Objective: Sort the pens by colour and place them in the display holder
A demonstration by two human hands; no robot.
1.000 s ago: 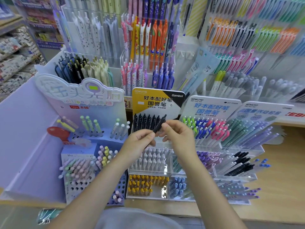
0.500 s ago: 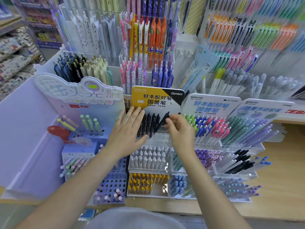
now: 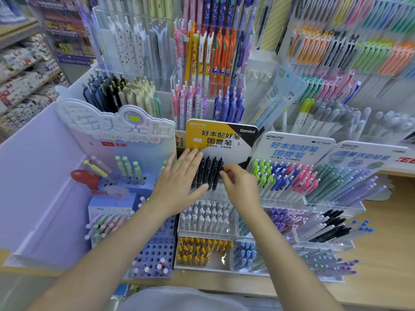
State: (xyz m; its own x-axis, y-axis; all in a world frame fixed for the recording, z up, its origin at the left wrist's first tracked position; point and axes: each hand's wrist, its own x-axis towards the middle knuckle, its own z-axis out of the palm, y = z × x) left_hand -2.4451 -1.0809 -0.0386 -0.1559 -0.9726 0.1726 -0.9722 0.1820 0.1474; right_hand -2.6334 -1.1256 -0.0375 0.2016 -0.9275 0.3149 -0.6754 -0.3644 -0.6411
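Left hand: as the row needs steadying, the left hand is laid flat, fingers straight, on the black pens.
Right hand: the right hand is pinched on the rightmost black pen, apparently to seat it.
Holder: the display holder, centre, far tier, keeps blacks together.

- The black pens stand side by side in one row, clips up, leaning back against the yellow-and-black header card of the display holder.
- The display holder is a clear tiered rack; below the black row sit trays of white-capped pens and yellow-capped pens, each colour in its own compartment.
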